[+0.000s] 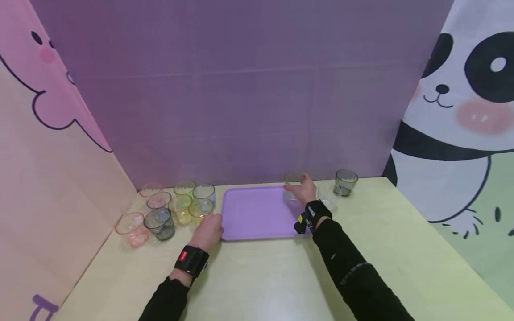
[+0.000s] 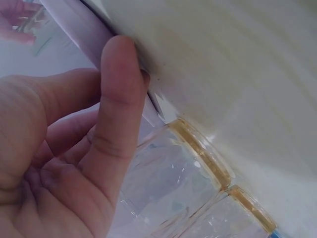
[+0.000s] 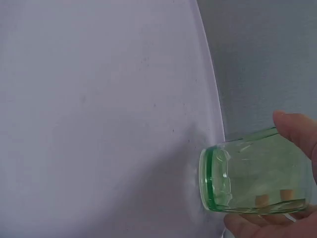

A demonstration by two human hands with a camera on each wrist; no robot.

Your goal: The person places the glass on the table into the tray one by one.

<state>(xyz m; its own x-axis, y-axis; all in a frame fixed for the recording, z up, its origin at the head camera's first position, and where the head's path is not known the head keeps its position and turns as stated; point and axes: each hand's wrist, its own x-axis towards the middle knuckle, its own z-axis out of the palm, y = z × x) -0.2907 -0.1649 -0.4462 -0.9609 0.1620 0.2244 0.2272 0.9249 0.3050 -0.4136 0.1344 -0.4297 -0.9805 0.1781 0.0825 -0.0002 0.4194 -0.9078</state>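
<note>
Green glass upright, gripped by right hand, at far right corner of tray; left hand, farther away, pinches tray's left edge.

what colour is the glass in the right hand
Pale green; the glass shows best in the right wrist view.

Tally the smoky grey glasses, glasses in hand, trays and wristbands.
Smoky grey glass tumblers: 2
Clear green glass tumbler, in the right hand: 1
Flat purple rectangular tray: 1
Black wristbands: 2
Total: 6
</note>
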